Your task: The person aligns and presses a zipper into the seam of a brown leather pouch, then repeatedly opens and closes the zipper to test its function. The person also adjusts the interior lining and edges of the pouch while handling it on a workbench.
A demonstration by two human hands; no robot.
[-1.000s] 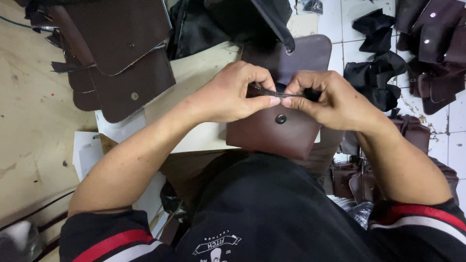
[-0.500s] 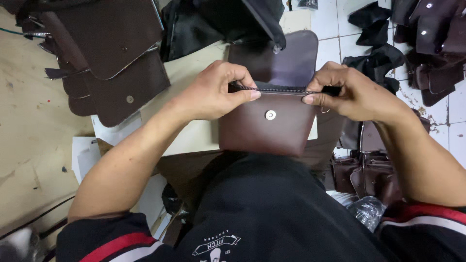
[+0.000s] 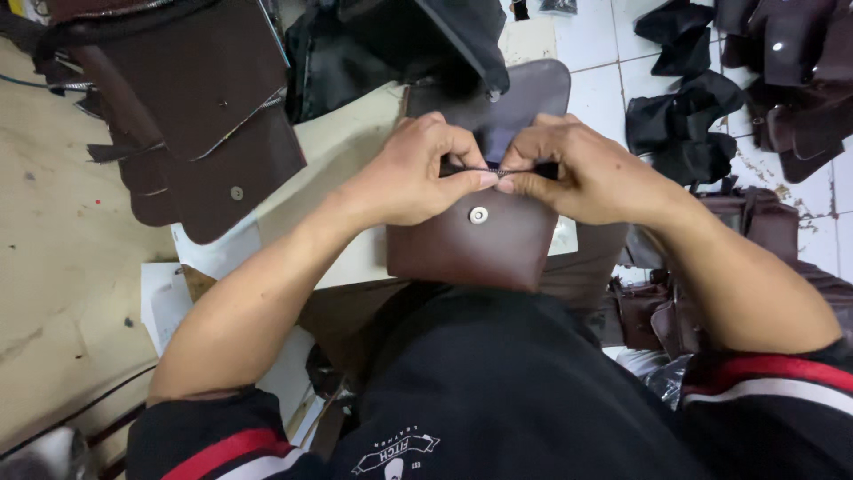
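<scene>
— What's the brown leather pouch [image 3: 466, 244] like?
— Smooth, flap up, one metal snap [image 3: 479, 214], lying on the table [image 3: 342, 147].
— The hands?
— Left hand [image 3: 418, 169] and right hand [image 3: 582, 169] pinch its zipper edge, fingers [image 3: 471, 180] closed.

This is looking like a small leather-goods workshop, where bags are being made by hand in batches. Cut brown leather flaps [image 3: 191, 116] with snap studs are piling up on the pale counter [image 3: 342, 147], while finished brown bags [image 3: 782, 53] and heaps of black cloth pieces [image 3: 689, 124] are lying about on the stained white tile floor [image 3: 604, 36]. At the counter's edge, both hands [image 3: 422, 169] are working on a brown pouch [image 3: 475, 236] of the same make.
</scene>
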